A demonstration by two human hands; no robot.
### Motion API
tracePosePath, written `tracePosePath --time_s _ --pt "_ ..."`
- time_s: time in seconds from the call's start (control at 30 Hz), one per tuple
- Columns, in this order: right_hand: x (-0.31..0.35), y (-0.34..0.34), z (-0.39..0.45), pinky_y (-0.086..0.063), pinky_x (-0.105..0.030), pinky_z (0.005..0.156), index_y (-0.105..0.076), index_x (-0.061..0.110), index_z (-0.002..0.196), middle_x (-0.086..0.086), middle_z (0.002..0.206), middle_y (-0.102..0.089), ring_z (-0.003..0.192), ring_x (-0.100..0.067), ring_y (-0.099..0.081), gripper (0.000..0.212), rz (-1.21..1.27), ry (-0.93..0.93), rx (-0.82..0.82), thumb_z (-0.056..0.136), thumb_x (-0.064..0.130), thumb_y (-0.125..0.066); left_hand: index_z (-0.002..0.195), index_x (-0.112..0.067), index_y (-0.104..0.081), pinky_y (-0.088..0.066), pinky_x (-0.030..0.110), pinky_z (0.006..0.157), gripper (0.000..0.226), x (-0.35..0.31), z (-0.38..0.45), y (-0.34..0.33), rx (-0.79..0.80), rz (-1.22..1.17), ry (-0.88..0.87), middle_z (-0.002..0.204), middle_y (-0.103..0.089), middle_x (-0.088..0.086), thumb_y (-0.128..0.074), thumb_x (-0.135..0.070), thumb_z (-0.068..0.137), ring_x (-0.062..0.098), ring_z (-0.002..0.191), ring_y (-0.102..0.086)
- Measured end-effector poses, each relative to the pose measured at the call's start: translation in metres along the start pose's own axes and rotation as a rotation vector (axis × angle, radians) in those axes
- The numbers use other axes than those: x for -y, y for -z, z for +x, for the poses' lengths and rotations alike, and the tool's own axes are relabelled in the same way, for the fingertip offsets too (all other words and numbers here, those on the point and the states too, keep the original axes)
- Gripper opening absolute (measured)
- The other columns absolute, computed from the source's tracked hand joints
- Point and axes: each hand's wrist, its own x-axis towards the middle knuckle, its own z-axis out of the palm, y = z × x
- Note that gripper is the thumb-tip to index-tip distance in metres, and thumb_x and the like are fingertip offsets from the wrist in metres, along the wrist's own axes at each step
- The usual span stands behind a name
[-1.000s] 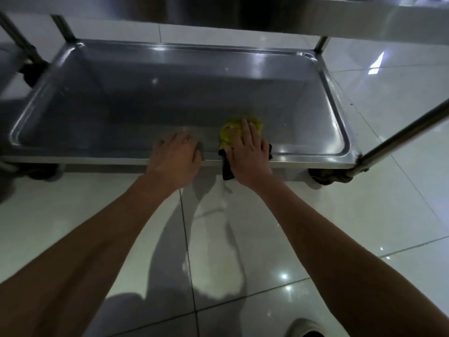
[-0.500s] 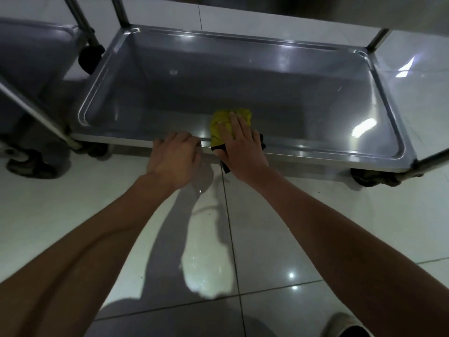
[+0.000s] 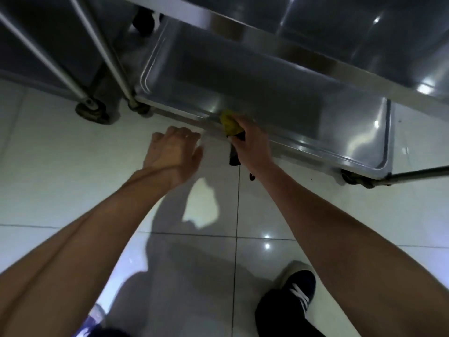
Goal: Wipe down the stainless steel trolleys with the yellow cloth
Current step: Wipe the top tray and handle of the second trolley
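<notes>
The yellow cloth (image 3: pixel 229 122), with a dark part hanging below it, lies bunched against the near rim of the steel trolley's bottom shelf (image 3: pixel 315 152). My right hand (image 3: pixel 252 144) grips the cloth at that rim. My left hand (image 3: pixel 173 154) is just off the rim to the left, over the floor, with its fingers loosely bent and holding nothing. The trolley's upper shelf (image 3: pixel 340 32) hangs over the far part of the bottom shelf and hides it.
A second steel trolley (image 3: pixel 48 45) stands close on the left, its caster (image 3: pixel 91 110) on the glossy white tiles. The first trolley's right leg bar (image 3: pixel 418 175) juts out low at the right. My dark shoe (image 3: pixel 295 293) is below.
My left hand has come off the shelf's rim. My right hand has gone from lying flat on the cloth to gripping it. The view has lifted and swung right, so the upper shelf shows.
</notes>
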Motion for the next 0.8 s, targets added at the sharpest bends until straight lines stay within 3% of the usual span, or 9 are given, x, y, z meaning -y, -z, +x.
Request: tracePosePath --time_s 0.13,0.33,0.43,0.5,0.63,0.7,0.8 --pt "0.068 0.039 -0.047 -0.041 -0.017 0.085 -0.061 0.023 0.130 0.003 0.123 -0.064 0.109 -0.013 -0.059 0.042 -0.012 0.034 0.077 0.089 0.014 -0.067 0.139 -0.022 -0.052 -0.038 0.043 0.095 0.045 -0.006 -0.042 0.076 0.075 -0.006 0.074 0.136 -0.055 0.005 -0.045 -0.040 0.099 0.031 0.124 -0.046" --pt "0.197 0.123 -0.100 -0.038 -0.008 0.080 -0.058 0.030 0.132 0.016 0.106 -0.060 0.095 -0.002 -0.057 0.042 0.103 -0.058 0.165 0.091 0.023 -0.067 0.138 -0.019 -0.051 -0.038 0.045 0.098 0.045 -0.001 -0.087 0.230 0.096 -0.050 0.198 0.136 -0.053 0.008 -0.048 -0.034 0.096 0.031 0.126 -0.043" --pt "0.267 0.163 -0.124 -0.033 0.002 0.076 -0.059 0.034 0.130 0.021 0.103 -0.060 0.089 0.013 -0.055 0.042 0.088 -0.016 0.202 0.091 0.023 -0.068 0.144 -0.023 -0.046 -0.037 0.045 0.099 0.049 0.011 -0.116 0.309 0.050 -0.092 0.244 0.141 -0.052 0.005 -0.047 -0.035 0.097 0.029 0.129 -0.042" --pt "0.314 0.184 -0.139 -0.035 -0.002 0.084 -0.057 0.036 0.131 0.023 0.108 -0.060 0.094 0.017 -0.052 0.044 0.114 -0.004 0.230 0.090 0.024 -0.070 0.145 -0.026 -0.043 -0.038 0.045 0.100 0.049 0.025 -0.137 0.358 0.028 -0.092 0.270 0.143 -0.050 0.002 -0.045 -0.037 0.098 0.027 0.131 -0.041" --pt "0.417 0.213 -0.162 -0.047 -0.030 0.101 -0.054 0.037 0.137 0.014 0.126 -0.064 0.109 -0.006 -0.059 0.051 0.108 0.036 0.238 0.090 0.028 -0.070 0.145 -0.030 -0.042 -0.037 0.041 0.103 0.046 0.055 -0.180 0.451 0.050 -0.069 0.287 0.145 -0.049 -0.002 -0.041 -0.039 0.100 0.024 0.131 -0.042" --pt "0.470 0.224 -0.169 -0.049 -0.033 0.101 -0.055 0.038 0.136 0.014 0.122 -0.066 0.109 -0.008 -0.061 0.051 0.106 0.051 0.221 0.089 0.029 -0.071 0.148 -0.028 -0.038 -0.037 0.042 0.106 0.048 0.075 -0.199 0.500 0.074 -0.062 0.276 0.147 -0.047 0.000 -0.041 -0.039 0.101 0.025 0.133 -0.042" --pt "0.539 0.232 -0.180 -0.051 -0.026 0.094 -0.058 0.039 0.132 0.018 0.112 -0.068 0.101 0.001 -0.062 0.046 0.153 0.045 0.188 0.089 0.029 -0.071 0.149 -0.025 -0.038 -0.037 0.043 0.106 0.052 0.110 -0.228 0.570 0.015 -0.063 0.279 0.148 -0.048 0.002 -0.044 -0.040 0.100 0.027 0.135 -0.044"
